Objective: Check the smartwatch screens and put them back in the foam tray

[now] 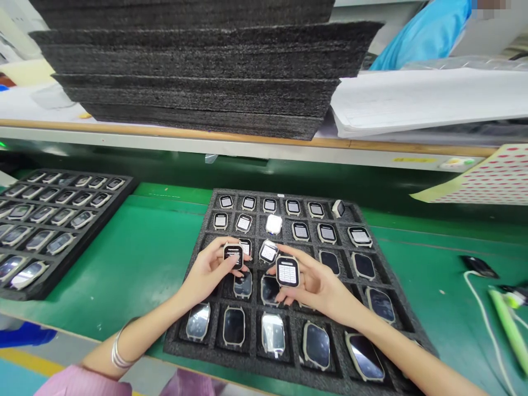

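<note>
Smartwatch bodies: left hand [206, 270] pinches one [233, 254], right hand [317, 286] another [287, 271].

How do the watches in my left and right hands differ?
The left watch shows a mostly dark screen with a pale strip; the right watch, a bright white grid. The left watch is held farther up the foam tray than the right watch. Both are lit.

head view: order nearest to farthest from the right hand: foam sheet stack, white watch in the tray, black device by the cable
1. white watch, just ahead of the right hand, slightly left.
2. black device, far right.
3. foam sheet stack, up behind.
</note>
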A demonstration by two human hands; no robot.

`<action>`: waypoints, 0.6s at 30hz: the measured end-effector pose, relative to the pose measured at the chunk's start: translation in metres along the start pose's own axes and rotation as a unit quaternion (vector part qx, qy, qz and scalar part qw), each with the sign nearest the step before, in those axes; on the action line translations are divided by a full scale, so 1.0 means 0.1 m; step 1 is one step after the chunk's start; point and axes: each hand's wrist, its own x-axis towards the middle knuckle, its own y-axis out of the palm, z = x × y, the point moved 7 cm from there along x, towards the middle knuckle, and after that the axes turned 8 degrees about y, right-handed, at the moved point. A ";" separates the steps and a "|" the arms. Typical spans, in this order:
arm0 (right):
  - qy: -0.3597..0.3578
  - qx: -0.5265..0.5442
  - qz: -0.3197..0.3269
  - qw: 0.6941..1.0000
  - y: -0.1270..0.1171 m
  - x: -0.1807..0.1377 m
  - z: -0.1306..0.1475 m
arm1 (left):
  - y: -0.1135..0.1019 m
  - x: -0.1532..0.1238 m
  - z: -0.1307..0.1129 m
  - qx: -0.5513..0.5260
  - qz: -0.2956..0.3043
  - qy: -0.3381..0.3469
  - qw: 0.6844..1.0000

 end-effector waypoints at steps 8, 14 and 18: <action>0.003 -0.032 0.001 0.999 0.01 0.00 -0.01 | -0.01 0.01 -0.02 0.003 -0.004 -0.001 1.000; 0.002 -0.090 -0.010 0.996 -0.01 -0.02 0.00 | -0.02 0.00 -0.02 -0.008 -0.001 0.013 1.000; -0.039 -0.265 -0.077 0.960 -0.15 -0.01 0.12 | -0.02 0.00 -0.04 -0.007 -0.002 0.024 1.000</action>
